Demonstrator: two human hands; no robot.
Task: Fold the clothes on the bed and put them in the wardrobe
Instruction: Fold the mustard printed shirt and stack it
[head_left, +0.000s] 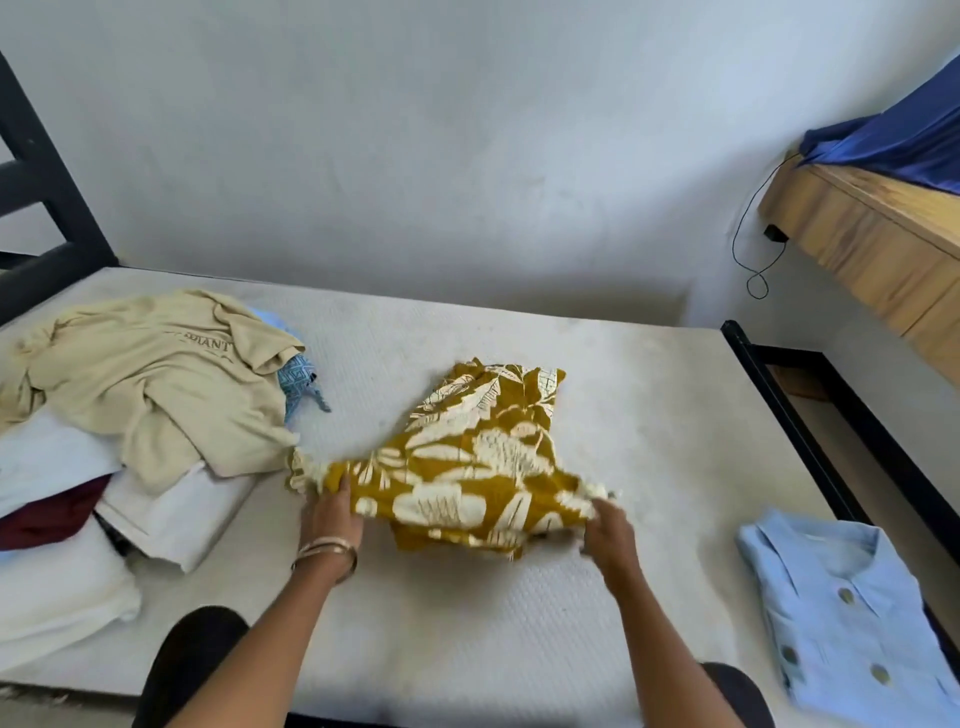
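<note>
A mustard-yellow garment with a cream leaf print (478, 457) lies in the middle of the white mattress (649, 415). My left hand (332, 519), with bangles on the wrist, grips its near left edge. My right hand (610, 530) grips its near right edge, and that edge is lifted slightly off the mattress. A folded light-blue buttoned shirt (841, 618) lies at the right front of the bed. At the left sits a loose pile topped by a beige T-shirt (156, 384), with a blue patterned piece (298, 382), a maroon garment (52, 514) and white clothes (176, 519) under it.
The bed has a black frame (789, 415) along its right side and a black headboard (47, 208) at the far left. A wooden cabinet (872, 244) with blue cloth (904, 140) on top stands at the right, with a black cable (753, 244) hanging beside it. The white wall is behind the bed.
</note>
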